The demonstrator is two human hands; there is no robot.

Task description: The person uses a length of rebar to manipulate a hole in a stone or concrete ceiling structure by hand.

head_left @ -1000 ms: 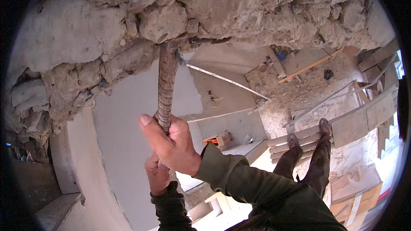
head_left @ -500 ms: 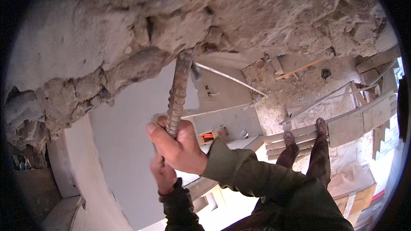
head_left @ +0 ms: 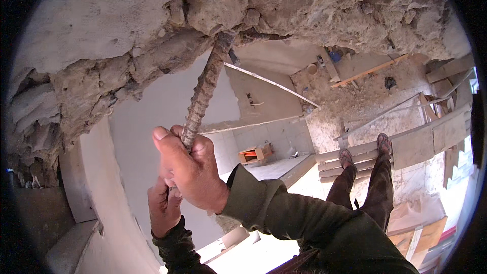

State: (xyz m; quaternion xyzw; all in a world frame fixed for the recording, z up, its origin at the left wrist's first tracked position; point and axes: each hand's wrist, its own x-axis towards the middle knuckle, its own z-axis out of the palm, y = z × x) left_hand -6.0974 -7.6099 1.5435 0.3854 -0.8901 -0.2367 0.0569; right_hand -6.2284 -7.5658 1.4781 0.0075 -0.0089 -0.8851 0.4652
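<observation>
A thick ribbed steel bar [head_left: 205,89] slants up to the broken concrete edge [head_left: 213,12] overhead. Its upper end meets the underside of the rough stone; whether it is set into it I cannot tell. My right hand [head_left: 190,170] is wrapped round the bar's lower end, thumb pointing up along it. Just below, my left hand [head_left: 166,205] is closed with curled fingers close to the right one. What lies inside the left hand is hidden. Beside the bar's top, a short dark metal piece [head_left: 233,57] sticks down.
My feet [head_left: 384,144] stand on wooden planks [head_left: 355,160] high above a rubble-strewn floor [head_left: 350,99]. A long pale strip [head_left: 274,89] slants below the concrete. Farther down are an open cardboard box [head_left: 255,153], an orange-brown wooden board [head_left: 370,71] and a grey wall [head_left: 167,101].
Both hands have moved left and slightly up or down with the bar's lower end, which now leans more. The bar's top stays by the concrete edge. My view has shifted slightly.
</observation>
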